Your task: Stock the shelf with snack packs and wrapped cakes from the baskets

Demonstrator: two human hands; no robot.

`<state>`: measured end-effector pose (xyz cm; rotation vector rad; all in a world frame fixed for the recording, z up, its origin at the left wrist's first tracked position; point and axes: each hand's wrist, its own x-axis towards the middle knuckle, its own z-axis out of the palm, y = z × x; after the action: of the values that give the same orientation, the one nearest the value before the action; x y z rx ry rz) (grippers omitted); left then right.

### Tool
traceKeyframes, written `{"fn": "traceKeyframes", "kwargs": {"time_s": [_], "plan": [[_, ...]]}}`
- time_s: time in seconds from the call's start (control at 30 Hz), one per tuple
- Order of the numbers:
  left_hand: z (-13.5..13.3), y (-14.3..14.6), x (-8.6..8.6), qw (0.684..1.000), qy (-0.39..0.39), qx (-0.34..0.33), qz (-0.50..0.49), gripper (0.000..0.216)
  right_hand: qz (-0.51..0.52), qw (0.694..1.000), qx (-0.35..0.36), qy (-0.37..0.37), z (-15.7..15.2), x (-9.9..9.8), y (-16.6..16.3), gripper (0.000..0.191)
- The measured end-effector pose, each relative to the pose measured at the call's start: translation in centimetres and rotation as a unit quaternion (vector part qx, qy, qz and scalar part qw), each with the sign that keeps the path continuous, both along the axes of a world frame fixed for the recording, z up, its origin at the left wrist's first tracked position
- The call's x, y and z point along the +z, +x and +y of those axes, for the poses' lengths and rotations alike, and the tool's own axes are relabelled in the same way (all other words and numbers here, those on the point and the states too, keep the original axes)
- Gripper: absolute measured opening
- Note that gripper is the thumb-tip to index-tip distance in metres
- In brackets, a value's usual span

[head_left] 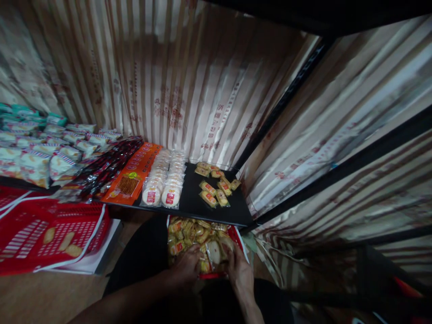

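Observation:
In front of me, a red basket (243, 243) full of small wrapped snacks (189, 231) sits low between my legs. My left hand (189, 266) is at its near left side, fingers curled in among the packets; whatever they grip is hidden. At the near right, my right hand (239, 269) has its fingers closed around a wrapped snack. Between the hands lies a pale round piece in clear wrapping (213, 252). Just beyond the basket, several yellow wrapped snacks (208, 188) lie loosely on the black shelf (191, 198).
Along the shelf to the left are two rows of round crackers (170, 195), an orange packet (130, 175), dark packets (104, 168) and white bags (35, 164). Another red basket (84, 225) stands at lower left. Black posts (280, 110) and a striped curtain (202, 90) enclose the shelf.

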<state>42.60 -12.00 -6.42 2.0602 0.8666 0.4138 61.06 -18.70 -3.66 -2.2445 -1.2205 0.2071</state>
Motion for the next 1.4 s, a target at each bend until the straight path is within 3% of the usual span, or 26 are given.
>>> {"fn": "traceKeyframes", "kwargs": {"time_s": [0.13,0.27,0.43,0.6,0.77,0.9,1.07,1.27,1.4], "plan": [[0.6,0.0,1.9,0.995,-0.033,0.076,-0.061,0.044,0.08,0.995,-0.007,0.052,1.2,1.9,-1.0,0.061],[1.5,-0.8,3.3,0.97,-0.117,0.148,-0.15,0.052,0.162,0.984,0.04,0.068,2.3,3.8,-2.7,0.057],[2.7,-1.6,4.2,0.956,-0.148,0.162,-0.196,0.045,0.24,0.961,0.108,0.092,2.8,5.7,-5.1,0.052],[2.3,-1.9,4.4,0.929,-0.234,0.178,-0.226,0.023,0.347,0.927,0.076,0.119,2.7,5.4,-7.1,0.064],[1.8,-2.2,4.6,0.881,-0.305,0.228,-0.282,0.023,0.475,0.873,0.0,0.112,2.3,3.6,-9.0,0.069],[2.1,-2.7,4.8,0.865,-0.309,0.242,-0.312,0.028,0.481,0.868,-0.024,0.122,2.5,2.2,-10.2,0.054],[2.9,-3.9,4.6,0.872,-0.302,0.248,-0.295,0.028,0.512,0.849,-0.016,0.128,3.8,1.4,-11.2,0.046],[4.5,-5.4,3.7,0.874,-0.259,0.278,-0.303,0.024,0.522,0.845,-0.004,0.114,5.7,2.0,-12.2,0.046],[5.6,-6.3,3.4,0.895,-0.185,0.316,-0.254,0.018,0.536,0.84,0.023,0.086,6.9,2.6,-12.5,0.043]]}}
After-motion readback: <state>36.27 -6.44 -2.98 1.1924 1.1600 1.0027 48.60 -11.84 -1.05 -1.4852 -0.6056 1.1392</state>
